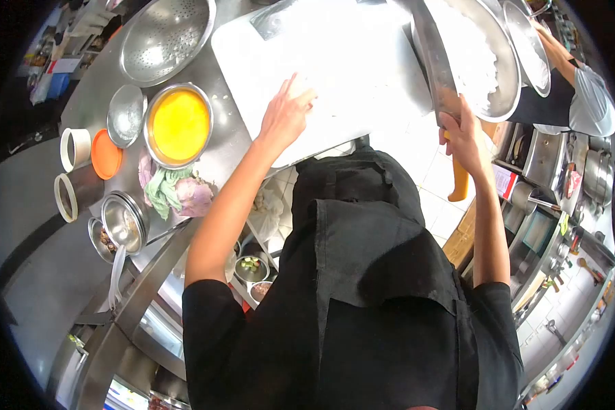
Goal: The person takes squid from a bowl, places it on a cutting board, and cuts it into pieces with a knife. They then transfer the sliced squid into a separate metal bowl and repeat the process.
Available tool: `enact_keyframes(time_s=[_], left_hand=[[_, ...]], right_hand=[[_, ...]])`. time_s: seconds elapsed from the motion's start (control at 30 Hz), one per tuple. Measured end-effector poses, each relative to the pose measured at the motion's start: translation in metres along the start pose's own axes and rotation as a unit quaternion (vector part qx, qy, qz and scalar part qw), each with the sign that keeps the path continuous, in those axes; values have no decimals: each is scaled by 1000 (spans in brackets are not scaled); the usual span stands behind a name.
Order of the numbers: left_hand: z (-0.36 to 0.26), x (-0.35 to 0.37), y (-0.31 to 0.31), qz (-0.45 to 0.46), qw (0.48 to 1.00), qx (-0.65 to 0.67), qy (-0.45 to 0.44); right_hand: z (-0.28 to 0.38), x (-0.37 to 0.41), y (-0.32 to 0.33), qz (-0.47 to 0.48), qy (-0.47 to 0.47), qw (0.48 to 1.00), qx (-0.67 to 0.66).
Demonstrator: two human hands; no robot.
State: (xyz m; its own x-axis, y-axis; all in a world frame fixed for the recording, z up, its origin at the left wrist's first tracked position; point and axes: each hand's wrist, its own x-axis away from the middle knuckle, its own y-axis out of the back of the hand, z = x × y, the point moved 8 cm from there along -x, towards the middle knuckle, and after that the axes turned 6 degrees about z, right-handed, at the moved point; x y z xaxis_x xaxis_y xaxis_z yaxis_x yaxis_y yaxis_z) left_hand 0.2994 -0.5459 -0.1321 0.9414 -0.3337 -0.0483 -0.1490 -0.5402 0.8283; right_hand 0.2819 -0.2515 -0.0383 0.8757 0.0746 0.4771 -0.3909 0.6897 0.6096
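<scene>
My right hand [463, 137] is wrapped round the yellow handle of a large kitchen knife [432, 58]. Its broad blade points away from me, along the right side of the white cutting board [253, 78]. Over the left part of that board is my left hand [290, 109], fingers loosely bent and apart, with nothing seen in them. Glare washes out most of the board's surface. Just right of the blade stands a big metal bowl [511, 82] holding white pieces.
On the steel counter at left are a colander [164, 41], a bowl of yellow liquid [179, 126], an orange lid [106, 154], crumpled cloths [174, 191] and stacked bowls with a ladle [118, 266]. Another person's arm [560, 61] reaches to a metal bowl [527, 51] at right.
</scene>
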Motion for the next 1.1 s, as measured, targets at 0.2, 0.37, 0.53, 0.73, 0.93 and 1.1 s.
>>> enact_keyframes(time_s=[0.2,0.37,0.53,0.73,0.93,1.1], left_hand=[[-34,-57,-5,177,962,-207,24],[-25,-67,-38,214,959,-186,-19],[-34,-23,-23,200,939,-258,105],[-26,-8,-19,20,947,-201,249],[-90,-35,37,-151,945,-145,252],[-135,-113,72,-164,962,-56,211]], right_hand=[[-40,-9,27,19,42,998,-46],[-76,-33,66,62,62,996,-3],[-120,-40,118,90,134,983,-83],[-151,-59,173,126,142,976,-107],[-169,-66,217,108,131,975,-143],[-178,-66,230,127,114,975,-145]])
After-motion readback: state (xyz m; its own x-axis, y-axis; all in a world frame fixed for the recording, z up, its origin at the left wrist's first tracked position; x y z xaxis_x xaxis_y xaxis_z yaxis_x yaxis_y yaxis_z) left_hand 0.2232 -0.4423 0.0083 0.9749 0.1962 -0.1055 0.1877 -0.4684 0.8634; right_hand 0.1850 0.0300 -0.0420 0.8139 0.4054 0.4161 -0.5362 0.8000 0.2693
